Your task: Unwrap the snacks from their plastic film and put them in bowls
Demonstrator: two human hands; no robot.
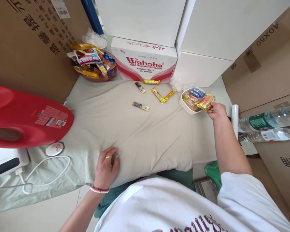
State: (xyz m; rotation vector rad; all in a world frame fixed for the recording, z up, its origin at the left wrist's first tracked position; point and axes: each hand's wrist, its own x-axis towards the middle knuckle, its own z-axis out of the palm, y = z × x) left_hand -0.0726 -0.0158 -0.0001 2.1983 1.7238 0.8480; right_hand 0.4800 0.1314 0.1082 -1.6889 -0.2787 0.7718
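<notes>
My right hand [217,111] pinches the edge of a yellow-orange snack packet [206,102] at the right rim of a white bowl [188,109]. More wrapped snacks lie in that bowl, among them a blue-labelled packet [197,92]. My left hand [107,167] rests on the cloth near the front edge, fingers loosely curled but apart, holding nothing. Farther back on the cloth are several small wrapped bars: a yellow one [151,82] by the carton, two more yellow ones [157,95] touching end to end, and two dark-and-yellow bars [140,106].
A round bowl heaped with snack packets [94,64] stands at the back left, beside a Wahaha carton [145,61]. On the left are a large red jug [26,119], a white cable [69,164] and a round badge [54,149]. Plastic bottles [270,120] lie at the right.
</notes>
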